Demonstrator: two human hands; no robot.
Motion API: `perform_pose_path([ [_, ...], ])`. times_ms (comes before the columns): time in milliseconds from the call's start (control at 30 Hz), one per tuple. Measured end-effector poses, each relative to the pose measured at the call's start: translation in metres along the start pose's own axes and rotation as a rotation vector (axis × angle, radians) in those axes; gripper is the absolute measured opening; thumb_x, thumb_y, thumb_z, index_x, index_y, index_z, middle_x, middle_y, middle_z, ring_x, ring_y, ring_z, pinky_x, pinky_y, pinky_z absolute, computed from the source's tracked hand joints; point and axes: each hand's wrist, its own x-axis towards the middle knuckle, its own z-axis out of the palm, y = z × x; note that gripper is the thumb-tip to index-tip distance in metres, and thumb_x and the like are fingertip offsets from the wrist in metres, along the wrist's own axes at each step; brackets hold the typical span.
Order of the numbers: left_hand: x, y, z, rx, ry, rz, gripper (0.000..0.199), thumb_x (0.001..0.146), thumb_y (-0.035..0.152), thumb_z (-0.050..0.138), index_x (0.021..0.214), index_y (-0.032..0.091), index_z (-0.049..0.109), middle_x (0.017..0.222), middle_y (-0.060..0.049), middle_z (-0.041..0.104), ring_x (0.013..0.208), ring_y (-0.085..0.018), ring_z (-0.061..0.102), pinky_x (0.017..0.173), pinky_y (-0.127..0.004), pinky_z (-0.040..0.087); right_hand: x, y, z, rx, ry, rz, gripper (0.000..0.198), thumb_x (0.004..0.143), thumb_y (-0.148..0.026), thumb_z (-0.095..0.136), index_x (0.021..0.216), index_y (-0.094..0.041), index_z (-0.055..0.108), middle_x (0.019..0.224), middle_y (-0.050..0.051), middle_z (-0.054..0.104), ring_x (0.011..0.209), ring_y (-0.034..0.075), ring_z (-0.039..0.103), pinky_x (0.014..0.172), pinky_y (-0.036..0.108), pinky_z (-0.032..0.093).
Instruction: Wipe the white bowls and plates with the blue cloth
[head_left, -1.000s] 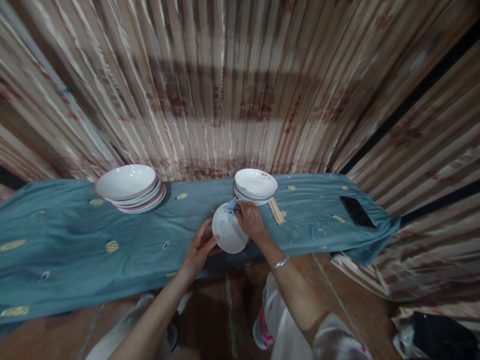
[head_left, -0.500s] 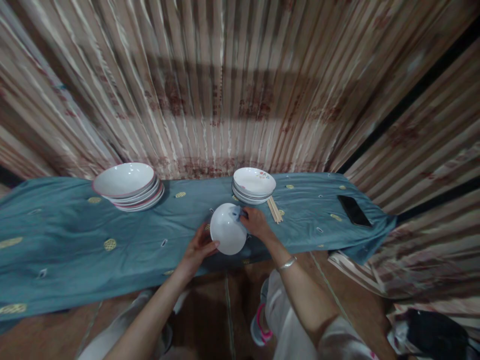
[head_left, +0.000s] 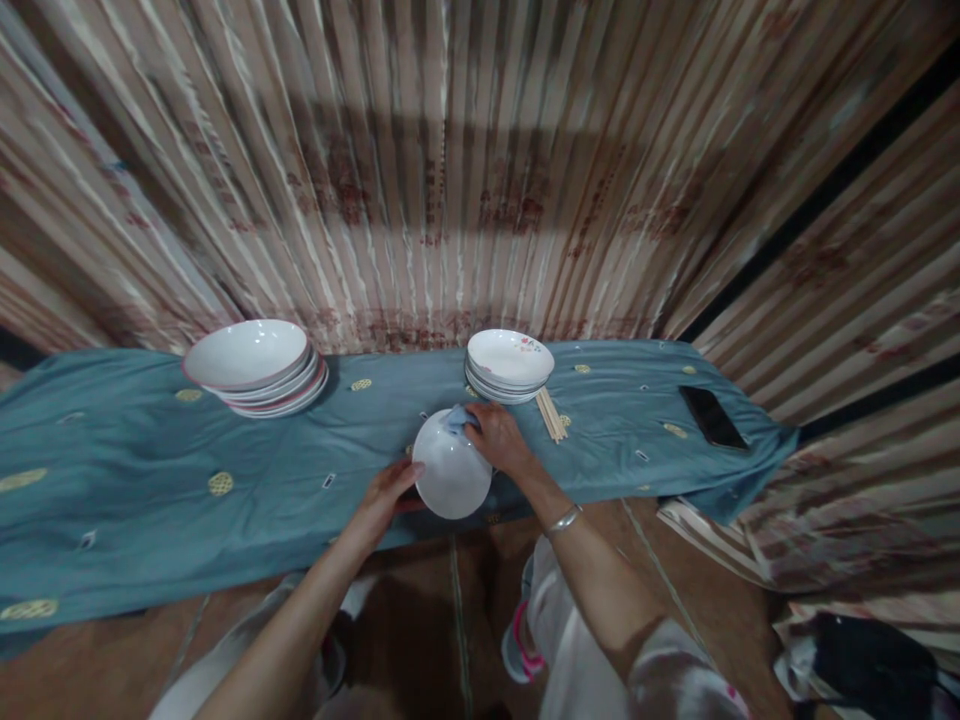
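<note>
A white bowl (head_left: pixel 453 478) is held up in front of me, its inside turned toward me, near the front edge of the table. My left hand (head_left: pixel 391 490) grips its left rim, thumb on the inner side and fingers behind. My right hand (head_left: pixel 495 436) is closed on a light blue cloth (head_left: pixel 456 420) and presses it against the upper inside of the bowl. Just beyond stands a stack of white dishes (head_left: pixel 510 362) with a floral print on the top one. Several wooden chopsticks (head_left: pixel 552 415) lie beside that stack.
A stack of larger bowls (head_left: pixel 251 360) with red rims stands at the table's left. A black phone (head_left: pixel 712 416) lies at the right end. Blue-green patterned cloth (head_left: pixel 277 480) covers the table. A pleated curtain (head_left: pixel 420 180) hangs behind it.
My right hand with the cloth has moved slightly left along the bowl's upper inside. The bowl and my left hand have shifted a little left and toward me.
</note>
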Motion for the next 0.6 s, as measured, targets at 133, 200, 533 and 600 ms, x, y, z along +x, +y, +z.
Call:
perform_pose_path([
  [133, 0.000, -0.003, -0.001, -0.057, -0.002, 0.000, 0.052, 0.058, 0.046, 0.080, 0.095, 0.011, 0.070, 0.102, -0.016, 0.073, 0.100, -0.033, 0.067, 0.070, -0.038, 0.059, -0.001, 0.001, 0.003, -0.012, -0.011, 0.019, 0.026, 0.089, -0.018, 0.050, 0.111, -0.012, 0.061, 0.104, 0.013, 0.069, 0.099, 0.024, 0.061, 0.094, 0.036, 0.043],
  [200, 0.000, -0.007, -0.002, -0.092, 0.014, -0.002, 0.047, 0.060, 0.045, 0.078, 0.091, 0.011, 0.069, 0.101, -0.016, 0.073, 0.098, -0.033, 0.067, 0.071, -0.039, 0.059, -0.003, 0.001, 0.004, -0.035, -0.047, 0.053, 0.024, 0.090, -0.018, 0.050, 0.110, -0.012, 0.062, 0.103, 0.013, 0.070, 0.097, 0.024, 0.062, 0.093, 0.036, 0.043],
  [533, -0.002, -0.008, 0.001, -0.172, 0.091, 0.023, 0.039, 0.061, 0.039, 0.077, 0.087, 0.012, 0.068, 0.097, -0.016, 0.074, 0.098, -0.032, 0.068, 0.074, -0.041, 0.059, -0.014, -0.007, 0.001, -0.112, -0.128, 0.084, 0.020, 0.091, -0.017, 0.052, 0.107, -0.012, 0.062, 0.099, 0.015, 0.069, 0.098, 0.026, 0.063, 0.093, 0.037, 0.044],
  [600, -0.002, -0.007, -0.001, -0.167, 0.095, 0.031, 0.041, 0.059, 0.041, 0.078, 0.088, 0.012, 0.068, 0.099, -0.015, 0.074, 0.097, -0.032, 0.068, 0.073, -0.040, 0.059, -0.017, -0.011, 0.000, -0.099, -0.095, 0.039, 0.021, 0.090, -0.015, 0.052, 0.109, -0.012, 0.061, 0.101, 0.015, 0.068, 0.099, 0.026, 0.062, 0.094, 0.039, 0.044],
])
